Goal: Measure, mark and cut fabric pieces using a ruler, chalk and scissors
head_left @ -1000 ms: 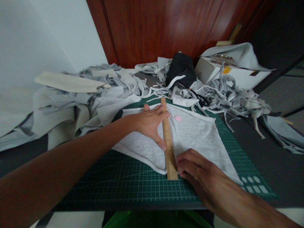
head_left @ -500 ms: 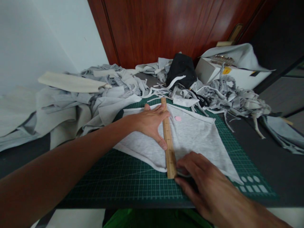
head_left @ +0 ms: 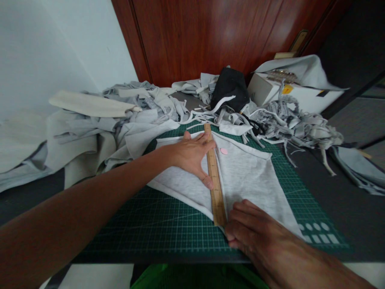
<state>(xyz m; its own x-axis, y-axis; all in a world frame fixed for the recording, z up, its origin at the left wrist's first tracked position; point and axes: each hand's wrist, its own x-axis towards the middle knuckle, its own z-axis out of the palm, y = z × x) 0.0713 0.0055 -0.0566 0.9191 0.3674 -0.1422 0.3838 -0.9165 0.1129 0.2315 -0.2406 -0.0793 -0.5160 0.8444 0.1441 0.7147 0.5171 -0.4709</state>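
A wooden ruler (head_left: pixel 218 200) lies lengthwise across a light grey cloth (head_left: pixel 249 176) on a green cutting mat (head_left: pixel 150 228). My left hand (head_left: pixel 194 155) is spread, its fingers and thumb pressing on the ruler and the cloth beside it. Right of the ruler's near end, my right hand (head_left: pixel 252 226) is closed on the cloth's near edge, its fingertips partly hidden. A fold rises in the cloth along the ruler's right side. Near the ruler's upper part, a small pink oval piece (head_left: pixel 223 151) rests on the cloth.
Heaped grey and cream fabric (head_left: pixel 135 132) lies at the left. Behind the mat are a black cloth item (head_left: pixel 230 90) and tangled grey strips (head_left: pixel 313 130). A white box (head_left: pixel 264 90) stands at the back right, before a wooden door (head_left: pixel 195 40).
My right hand has closed on the cloth's near edge. The cloth right of the ruler has shifted slightly left and a fold has formed. My left hand has barely moved.
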